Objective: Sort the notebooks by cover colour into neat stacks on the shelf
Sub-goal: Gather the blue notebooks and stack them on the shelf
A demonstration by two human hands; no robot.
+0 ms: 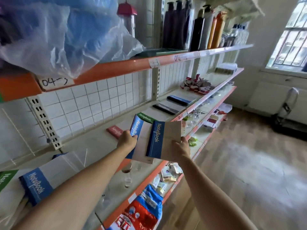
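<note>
I see both hands out over the middle shelf [93,146], a pale board with an orange front edge. My left hand [127,140] grips the spine edge of a blue-banded kraft notebook [136,130], fingers curled round its near side. My right hand [181,145] holds a second blue-banded brown notebook [164,140] by its right edge, thumb on the cover; this one lies partly over the first, and both are lifted above the shelf, tilted toward me. The word "NoteBook" runs along each blue band.

On the shelf just behind the left hand lies a flat red-banded notebook [115,131]. Further back, beyond the held pair, a green-banded notebook [146,117] lies flat, half hidden by them. At the near left end another blue-banded notebook [35,185] rests on a pale stack, with a green-banded cover [5,178] just beside it at the picture's edge.

Further along the same shelf lie dark flat folders [166,107] and a heap of red and white sachets [196,84]. The shelf above carries a crumpled blue plastic bag [66,30] and tall bottles [196,29].
</note>
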